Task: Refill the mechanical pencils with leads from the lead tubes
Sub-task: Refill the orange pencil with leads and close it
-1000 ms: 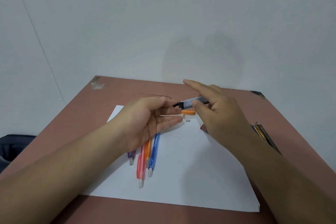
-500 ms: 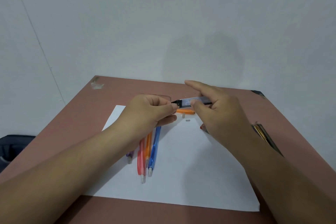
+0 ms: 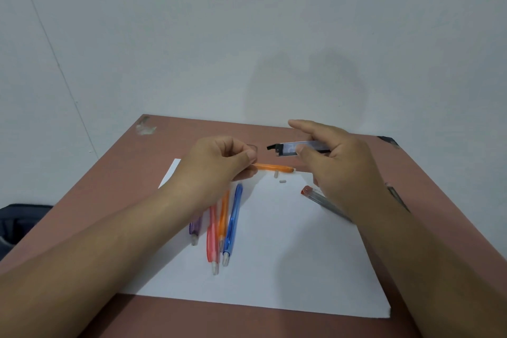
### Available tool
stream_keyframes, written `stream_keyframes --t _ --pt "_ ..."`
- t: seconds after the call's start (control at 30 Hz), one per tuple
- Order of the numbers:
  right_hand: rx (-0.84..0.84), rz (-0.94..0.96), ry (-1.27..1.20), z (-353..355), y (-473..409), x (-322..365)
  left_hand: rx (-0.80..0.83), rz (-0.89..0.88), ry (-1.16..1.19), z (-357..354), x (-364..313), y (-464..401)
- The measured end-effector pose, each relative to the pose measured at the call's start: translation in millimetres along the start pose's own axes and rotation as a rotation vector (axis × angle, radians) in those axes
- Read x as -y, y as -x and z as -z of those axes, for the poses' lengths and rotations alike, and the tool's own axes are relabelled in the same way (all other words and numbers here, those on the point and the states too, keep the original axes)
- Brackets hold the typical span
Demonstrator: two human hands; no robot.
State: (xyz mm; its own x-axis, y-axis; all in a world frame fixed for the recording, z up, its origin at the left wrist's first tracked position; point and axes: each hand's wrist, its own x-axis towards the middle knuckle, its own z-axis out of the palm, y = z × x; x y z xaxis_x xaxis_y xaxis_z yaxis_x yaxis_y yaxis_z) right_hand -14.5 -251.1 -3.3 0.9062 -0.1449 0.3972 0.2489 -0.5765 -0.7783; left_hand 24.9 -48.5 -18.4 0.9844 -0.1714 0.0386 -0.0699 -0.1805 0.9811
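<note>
My right hand (image 3: 345, 173) holds a clear lead tube (image 3: 300, 147) level above the table, its black cap flipped open towards the left. My left hand (image 3: 216, 164) hovers a short way left of the tube's mouth, thumb and forefinger pinched together; nothing shows between them. An orange mechanical pencil (image 3: 274, 167) lies across the far edge of the white paper (image 3: 274, 261), just below both hands. Purple (image 3: 195, 228), pink (image 3: 212, 239), orange (image 3: 223, 217) and blue (image 3: 233, 222) pencils lie side by side under my left wrist. A second lead tube (image 3: 319, 198) with a red cap lies by my right wrist.
Two tiny white bits (image 3: 279, 178) lie on the paper near the orange pencil. More pencils (image 3: 397, 196) peek out behind my right forearm. The brown table (image 3: 109, 178) stands against a white wall. A dark bag (image 3: 19, 222) sits on the floor at the left.
My left hand went from open to pinching at the tube's mouth, then drew back to the left, still pinched. My right hand kept the tube nearly still.
</note>
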Motion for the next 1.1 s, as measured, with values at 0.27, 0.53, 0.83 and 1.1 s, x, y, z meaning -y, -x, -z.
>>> stream_keyframes --t 0.27,0.53,0.83,1.1 --pt "-0.014 -0.054 0.025 7 -3 -3 -0.066 -0.096 -0.186 18 5 -8" --pt "-0.015 -0.123 -0.049 9 -5 -3 -0.033 -0.112 -0.104 21 2 -6" --pt "0.021 -0.162 -0.088 5 -3 0 0.001 -0.143 -0.187 6 2 -3" --pt "-0.015 -0.359 -0.283 9 -7 1 -0.123 -0.19 -0.154 24 5 -14"
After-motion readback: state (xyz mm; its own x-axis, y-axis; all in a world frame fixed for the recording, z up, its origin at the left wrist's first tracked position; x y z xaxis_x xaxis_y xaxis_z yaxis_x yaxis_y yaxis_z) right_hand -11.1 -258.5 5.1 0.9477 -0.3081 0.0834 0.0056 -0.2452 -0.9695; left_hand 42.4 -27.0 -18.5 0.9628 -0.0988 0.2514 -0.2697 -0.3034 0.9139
